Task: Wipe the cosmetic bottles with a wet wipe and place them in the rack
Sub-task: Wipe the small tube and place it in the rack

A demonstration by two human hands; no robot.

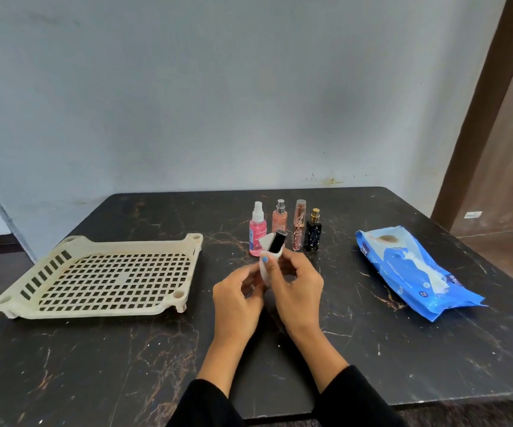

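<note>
Gripping a black bottle (276,241) half hidden by white wet wipe (264,271), right hand (295,283) pinching both, left hand (236,292) curled on the wipe's lower end.

Two bare forearms, entering from the bottom edge. Black long sleeves of plain, matte fabric, pushed back to about mid-forearm, wrists uncovered. Left sleeve (209,405) loose, with a soft, slanting cuff edge; right sleeve (356,399) wider, its cuff folding into a blunt point. No pattern, buttons or seams discernible on either sleeve. Left hand (236,298) bare, without rings, watch or bracelet. Right hand (298,288) likewise bare of jewellery. One fingernail (264,259) painted light blue, short and rounded; other nails turned out of view.
</note>
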